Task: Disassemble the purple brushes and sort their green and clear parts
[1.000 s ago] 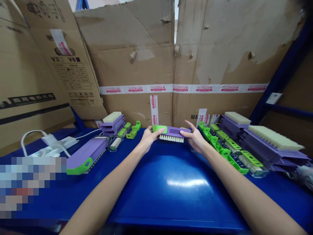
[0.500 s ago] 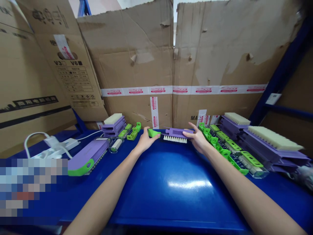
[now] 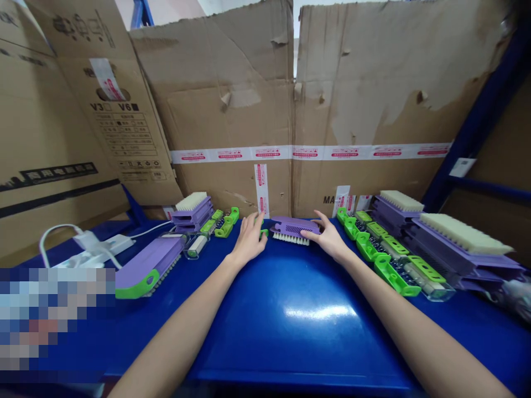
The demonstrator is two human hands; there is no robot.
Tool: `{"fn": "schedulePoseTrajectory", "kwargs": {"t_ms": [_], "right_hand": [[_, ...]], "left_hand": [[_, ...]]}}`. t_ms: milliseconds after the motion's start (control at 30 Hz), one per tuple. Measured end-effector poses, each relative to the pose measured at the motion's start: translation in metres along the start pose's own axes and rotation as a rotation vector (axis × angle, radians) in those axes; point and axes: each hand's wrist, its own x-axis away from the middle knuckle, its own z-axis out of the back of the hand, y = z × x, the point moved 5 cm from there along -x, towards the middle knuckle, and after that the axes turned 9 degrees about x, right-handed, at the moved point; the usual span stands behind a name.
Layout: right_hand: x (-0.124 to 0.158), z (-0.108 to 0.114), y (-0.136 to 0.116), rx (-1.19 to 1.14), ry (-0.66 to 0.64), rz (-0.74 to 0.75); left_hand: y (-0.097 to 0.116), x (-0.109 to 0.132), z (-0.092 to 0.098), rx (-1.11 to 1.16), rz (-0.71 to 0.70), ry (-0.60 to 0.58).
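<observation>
A purple brush [image 3: 295, 226] lies between my hands, its pale bristles facing down. My right hand [image 3: 327, 236] grips its right end between thumb and fingers. At the brush's left end, my left hand [image 3: 249, 239] is closed round a small green part [image 3: 264, 232], mostly hidden behind the fingers. The green part sits close to the brush; whether the two are joined cannot be made out.
Green clips [image 3: 365, 246] and purple brush blocks [image 3: 460, 251] line the right side. At left are another purple brush [image 3: 151, 262], more green clips [image 3: 227, 224] and a white power strip [image 3: 99, 249]. Cardboard [image 3: 232, 121] stands behind the blue table [image 3: 290, 342].
The brush has shifted slightly left with my right hand. My left hand has turned, its back now facing up, and covers more of the green part.
</observation>
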Motion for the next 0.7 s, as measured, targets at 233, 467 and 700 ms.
{"fn": "schedulePoseTrajectory", "kwargs": {"t_ms": [233,467,700], "right_hand": [[0.004,-0.009,-0.007,0.105,-0.080,0.136],[-0.005,0.007,0.001,-0.091,0.015,-0.059],[-0.001,0.002,0.004,0.057,0.074,-0.207]], "left_hand": [[0.051,0.006,-0.007,-0.058,-0.347,-0.184],[0.041,0.005,-0.007,-0.035,-0.263,-0.180],[0.042,0.004,-0.007,-0.041,-0.251,-0.169]]}}
